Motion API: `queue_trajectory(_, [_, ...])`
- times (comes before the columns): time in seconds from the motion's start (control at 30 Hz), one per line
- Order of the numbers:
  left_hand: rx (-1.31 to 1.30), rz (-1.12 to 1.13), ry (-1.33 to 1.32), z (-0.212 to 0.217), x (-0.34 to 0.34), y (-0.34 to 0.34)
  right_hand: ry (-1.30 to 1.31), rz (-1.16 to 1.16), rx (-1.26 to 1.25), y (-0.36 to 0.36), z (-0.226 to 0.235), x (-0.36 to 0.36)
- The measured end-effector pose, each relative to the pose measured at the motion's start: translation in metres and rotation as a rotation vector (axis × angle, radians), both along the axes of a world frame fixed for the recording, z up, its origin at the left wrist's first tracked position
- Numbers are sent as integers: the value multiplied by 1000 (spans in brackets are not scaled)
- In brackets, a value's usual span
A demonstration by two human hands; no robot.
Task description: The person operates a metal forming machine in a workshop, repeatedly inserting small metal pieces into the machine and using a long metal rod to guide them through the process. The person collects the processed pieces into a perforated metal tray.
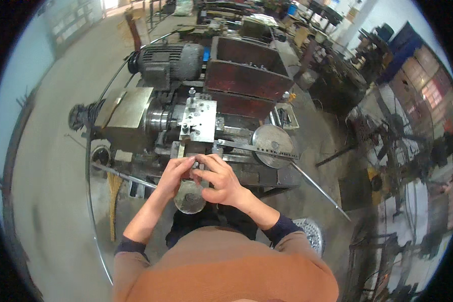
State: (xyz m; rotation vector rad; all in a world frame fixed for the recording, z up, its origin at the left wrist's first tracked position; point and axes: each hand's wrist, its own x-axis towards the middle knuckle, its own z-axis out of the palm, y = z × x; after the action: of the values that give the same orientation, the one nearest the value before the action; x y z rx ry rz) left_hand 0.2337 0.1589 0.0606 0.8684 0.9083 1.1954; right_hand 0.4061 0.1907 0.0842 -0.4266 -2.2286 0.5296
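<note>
Both hands meet in front of my body, over the near side of a lathe-like machine. My left hand has its fingers curled, the tips pressed near those of the right. My right hand is bent inward, thumb and fingers closing on a small shiny metal piece between the hands. Its exact kind is too small to tell, and fingers cover most of it. Just under the hands sits a round metal disc. Beyond them is the machine's steel plate with bolts, beside a shiny spindle.
A ribbed motor and a dark red metal bin stand behind the plate. To the right lie a large round disc, a perforated bar and a long rod. A floor fan stands further right.
</note>
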Motion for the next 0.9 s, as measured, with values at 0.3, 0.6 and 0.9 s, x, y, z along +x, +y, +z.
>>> queue_trajectory(0.3, [408,19,985,12,-62,3,-305,210,-155,39,7,-41])
queue_trajectory(0.6, [-185,655,1783,28,-246,-155,-750,-204,110,142,-7,-140])
queue_trajectory(0.9, [-504,773,1329,-53,-210,-227,-561,-17,-228,170,-30,-134])
